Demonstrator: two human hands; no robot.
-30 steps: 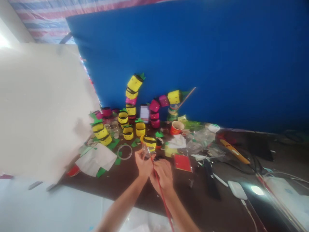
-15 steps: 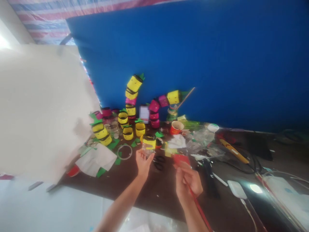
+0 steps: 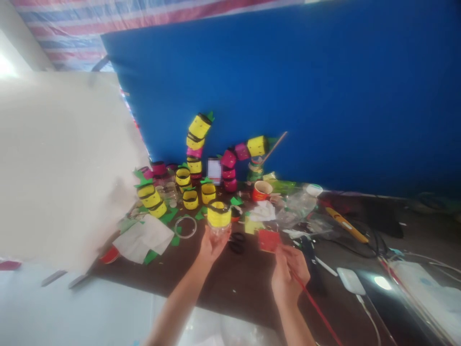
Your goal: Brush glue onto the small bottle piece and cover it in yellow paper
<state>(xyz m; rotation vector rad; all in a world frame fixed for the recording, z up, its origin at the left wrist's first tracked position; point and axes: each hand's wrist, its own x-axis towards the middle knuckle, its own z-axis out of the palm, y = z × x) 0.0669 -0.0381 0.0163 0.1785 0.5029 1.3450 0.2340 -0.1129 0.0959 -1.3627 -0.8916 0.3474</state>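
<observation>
My left hand (image 3: 213, 242) is wrapped around the lower part of a clear plastic cup (image 3: 219, 216). A yellow band covers the cup's upper part below a dark rim, and its bottom is bare and see-through. Pinched in my right hand (image 3: 291, 271) is a thin, red-handled paintbrush (image 3: 317, 307), its handle slanting down to the right. The brush's tip is too blurred to make out. Just beyond those fingers lies a red square (image 3: 269, 240) on the dark table. Black scissors (image 3: 236, 241) lie between my hands.
Behind stand several yellow cups (image 3: 190, 199) and two curved stacks of yellow and pink cups (image 3: 229, 172) against a blue board (image 3: 288, 86). A red paper cup (image 3: 262, 191), plastic bags, white paper (image 3: 144, 238), a yellow cutter (image 3: 346, 225) and a white charger (image 3: 351, 281) surround the work area.
The cup has turned in my left hand, so more yellow faces me. My right hand has shifted to the right with the brush, uncovering more of the red square.
</observation>
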